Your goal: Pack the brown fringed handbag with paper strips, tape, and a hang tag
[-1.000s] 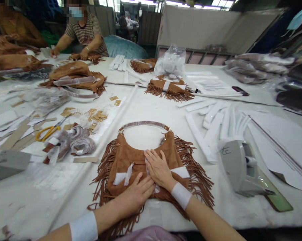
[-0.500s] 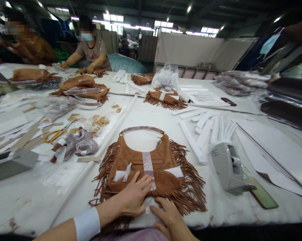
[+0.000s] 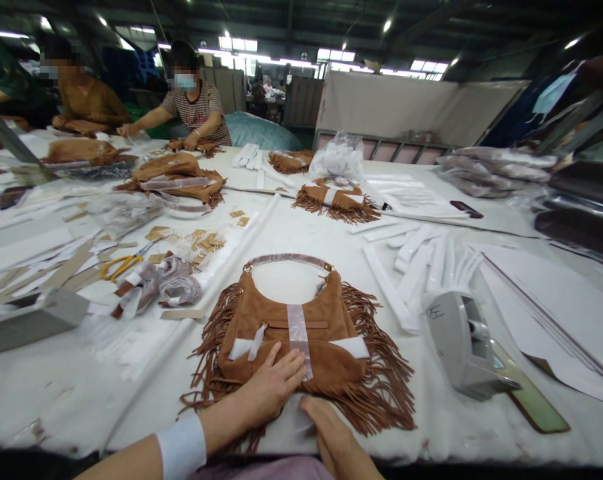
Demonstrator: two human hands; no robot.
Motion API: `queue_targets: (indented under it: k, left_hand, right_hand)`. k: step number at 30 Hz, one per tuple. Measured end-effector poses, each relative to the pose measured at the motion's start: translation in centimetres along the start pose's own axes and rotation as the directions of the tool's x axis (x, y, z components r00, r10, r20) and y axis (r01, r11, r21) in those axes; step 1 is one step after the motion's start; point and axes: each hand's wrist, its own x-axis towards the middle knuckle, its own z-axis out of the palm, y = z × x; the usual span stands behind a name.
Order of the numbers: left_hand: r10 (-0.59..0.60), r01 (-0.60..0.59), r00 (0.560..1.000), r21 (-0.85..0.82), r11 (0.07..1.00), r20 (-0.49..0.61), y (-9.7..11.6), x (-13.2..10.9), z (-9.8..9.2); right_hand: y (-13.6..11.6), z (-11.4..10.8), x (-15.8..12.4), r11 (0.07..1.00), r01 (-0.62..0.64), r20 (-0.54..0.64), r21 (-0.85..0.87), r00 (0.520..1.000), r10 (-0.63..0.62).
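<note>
The brown fringed bag (image 3: 281, 320) lies flat on the near middle of the white counter (image 3: 301, 220), with its wrapped handle (image 3: 287, 257) on the far side. The left hand (image 3: 271, 387) rests palm down on the bag's near part with its fingers spread, the fingertips touching a clear tape strip (image 3: 298, 327) that runs down the bag's front. The right hand (image 3: 331, 433) is just beside it at the bag's near edge, with its fingers at the strip's near end; I cannot tell whether they pinch or only press. A grey tape dispenser (image 3: 456, 347) stands to the right, and yellow scissors (image 3: 119, 265) lie to the left.
</note>
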Motion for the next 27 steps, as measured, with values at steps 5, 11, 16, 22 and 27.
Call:
queue_targets:
  k: [5,11,16,22,27]
  left_hand:
    - [0.025,-0.023,0.999,0.074,0.997,-0.027,0.0,-0.1,0.0]
    - [0.029,-0.025,0.999,0.127,0.992,-0.033,0.1,0.0,-0.2]
    - [0.033,-0.025,0.999,0.160,0.987,-0.043,0.1,0.0,-0.2]
    - [0.056,-0.045,0.997,0.191,0.981,-0.051,0.1,-0.2,0.1]
    - [0.041,-0.025,0.996,0.208,0.978,-0.075,0.4,-0.4,0.0]
  right_hand:
    - [0.0,1.1,0.8,0.991,0.082,-0.091,-0.101,0.992,-0.092]
    - [-1.8,0.5,2.7,0.981,0.128,-0.218,-0.143,0.963,-0.158]
    - [-2.4,0.1,2.3,0.971,0.164,-0.253,-0.176,0.945,-0.206]
    - [-1.1,1.6,1.1,0.968,0.203,-0.273,-0.148,0.932,-0.238]
    - [-1.6,0.4,2.0,0.965,0.208,-0.164,-0.158,0.958,-0.233]
